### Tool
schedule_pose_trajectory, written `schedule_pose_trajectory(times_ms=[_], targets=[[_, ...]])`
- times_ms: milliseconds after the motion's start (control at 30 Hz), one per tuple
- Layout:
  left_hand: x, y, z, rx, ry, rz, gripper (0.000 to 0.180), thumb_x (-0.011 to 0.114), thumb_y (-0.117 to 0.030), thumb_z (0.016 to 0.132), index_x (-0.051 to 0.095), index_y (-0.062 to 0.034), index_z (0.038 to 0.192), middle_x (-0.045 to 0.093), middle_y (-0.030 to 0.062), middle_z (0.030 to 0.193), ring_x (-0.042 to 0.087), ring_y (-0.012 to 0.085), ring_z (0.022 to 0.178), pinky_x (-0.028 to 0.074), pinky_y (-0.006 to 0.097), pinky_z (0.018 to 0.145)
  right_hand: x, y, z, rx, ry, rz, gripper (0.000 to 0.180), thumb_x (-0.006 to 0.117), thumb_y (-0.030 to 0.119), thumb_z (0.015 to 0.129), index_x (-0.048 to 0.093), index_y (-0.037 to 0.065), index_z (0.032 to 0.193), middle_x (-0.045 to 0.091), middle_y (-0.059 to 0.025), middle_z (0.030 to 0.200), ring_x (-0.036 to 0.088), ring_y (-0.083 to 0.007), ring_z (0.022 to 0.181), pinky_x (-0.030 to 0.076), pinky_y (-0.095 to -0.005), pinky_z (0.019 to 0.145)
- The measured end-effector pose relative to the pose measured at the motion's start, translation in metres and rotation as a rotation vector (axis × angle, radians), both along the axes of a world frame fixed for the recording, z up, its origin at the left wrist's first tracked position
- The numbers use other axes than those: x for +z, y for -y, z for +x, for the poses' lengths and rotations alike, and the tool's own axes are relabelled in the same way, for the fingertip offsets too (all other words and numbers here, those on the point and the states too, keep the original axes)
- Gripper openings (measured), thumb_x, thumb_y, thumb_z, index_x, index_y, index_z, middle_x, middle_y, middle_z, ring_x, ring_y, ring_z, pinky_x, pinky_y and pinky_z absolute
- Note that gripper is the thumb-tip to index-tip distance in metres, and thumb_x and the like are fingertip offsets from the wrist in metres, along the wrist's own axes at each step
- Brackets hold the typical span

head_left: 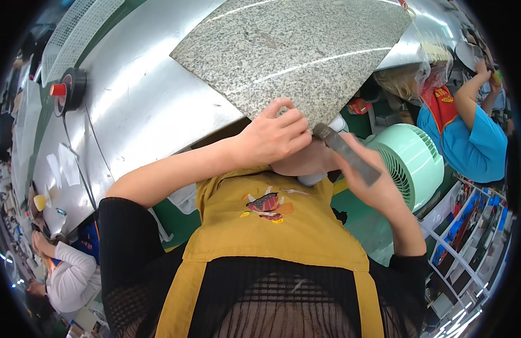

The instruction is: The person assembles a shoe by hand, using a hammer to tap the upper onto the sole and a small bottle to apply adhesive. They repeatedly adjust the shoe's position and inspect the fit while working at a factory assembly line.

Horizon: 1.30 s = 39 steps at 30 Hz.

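Observation:
My left hand [274, 136] is at the near corner of the speckled granite slab [294, 56], its fingers curled. Whatever it pinches, if anything, is hidden behind the fingers. Just to the right, my right hand [370, 180] is closed on a dark grey flat bar [355, 159], blurred by motion, whose blunt upper end points toward my left fingers. The exact kind of tool cannot be made out. Below and between the hands shows a smooth pinkish-brown shape [305, 160], unclear in kind. My yellow apron [283, 231] lies beneath both forearms.
A metal tabletop [142, 84] extends left of the slab, bearing a black round device with a red knob [59, 90] and a cable. A mint-green fan [409, 166] stands close by my right hand. Co-workers sit at far right, in a blue sleeve [483, 146], and at lower left.

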State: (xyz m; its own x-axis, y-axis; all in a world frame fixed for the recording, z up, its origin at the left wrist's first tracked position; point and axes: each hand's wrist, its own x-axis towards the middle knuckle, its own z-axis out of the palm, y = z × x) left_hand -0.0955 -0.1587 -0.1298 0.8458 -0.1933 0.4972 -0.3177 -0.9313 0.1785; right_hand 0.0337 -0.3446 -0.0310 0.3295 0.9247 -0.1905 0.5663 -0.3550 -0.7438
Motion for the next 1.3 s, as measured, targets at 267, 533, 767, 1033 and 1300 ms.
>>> schedule_pose_trajectory(times_ms=[267,533,767,1033,1300], targets=[[-0.002,-0.012,-0.003,-0.049,-0.021,-0.044,0.015,0.060,-0.012,0.073,0.062,-0.0137,0.088,0.053,-0.0008,0.084,0.054,0.0165,0.086,0.040,0.039,0.093,-0.008,-0.004,0.005,0.056,-0.072,0.029,0.019,0.052,0.006,0.092,0.050,0.001,0.111,0.052,-0.0151,0.074,0.046,-0.0293,0.062,0.044,-0.0324,0.063],[-0.004,-0.012,-0.004,-0.080,0.042,0.002,0.017,0.058,-0.012,0.073,0.061,-0.0111,0.090,0.052,-0.0003,0.084,0.054,0.0160,0.086,0.040,0.040,0.093,-0.004,-0.008,0.001,0.065,-0.033,-0.002,0.016,0.048,0.006,0.094,0.051,0.000,0.109,0.051,-0.0100,0.072,0.047,-0.0202,0.063,0.042,-0.0302,0.061],[0.001,-0.007,-0.007,0.029,-0.018,-0.103,0.015,0.060,-0.013,0.074,0.062,-0.0127,0.089,0.053,-0.0003,0.084,0.053,0.0168,0.087,0.039,0.040,0.093,-0.009,-0.007,-0.005,0.156,0.085,-0.060,0.023,0.053,0.005,0.089,0.051,0.003,0.112,0.057,-0.0221,0.082,0.055,-0.0437,0.078,0.046,-0.0364,0.065],[-0.001,-0.017,-0.014,-0.057,-0.024,-0.030,0.018,0.060,-0.013,0.072,0.062,-0.0122,0.090,0.052,0.0002,0.085,0.052,0.0188,0.087,0.039,0.040,0.093,-0.003,-0.011,0.002,0.092,-0.054,0.058,0.019,0.051,0.007,0.093,0.050,0.001,0.111,0.050,-0.0122,0.077,0.046,-0.0235,0.067,0.044,-0.0292,0.066],[-0.002,-0.019,-0.014,-0.102,0.044,0.002,0.020,0.058,-0.013,0.073,0.060,-0.0100,0.092,0.052,0.0021,0.088,0.052,0.0201,0.089,0.041,0.040,0.093,0.000,-0.010,0.007,0.039,-0.180,-0.064,0.020,0.049,0.009,0.093,0.049,0.001,0.111,0.054,-0.0128,0.078,0.050,-0.0218,0.068,0.045,-0.0323,0.067]])
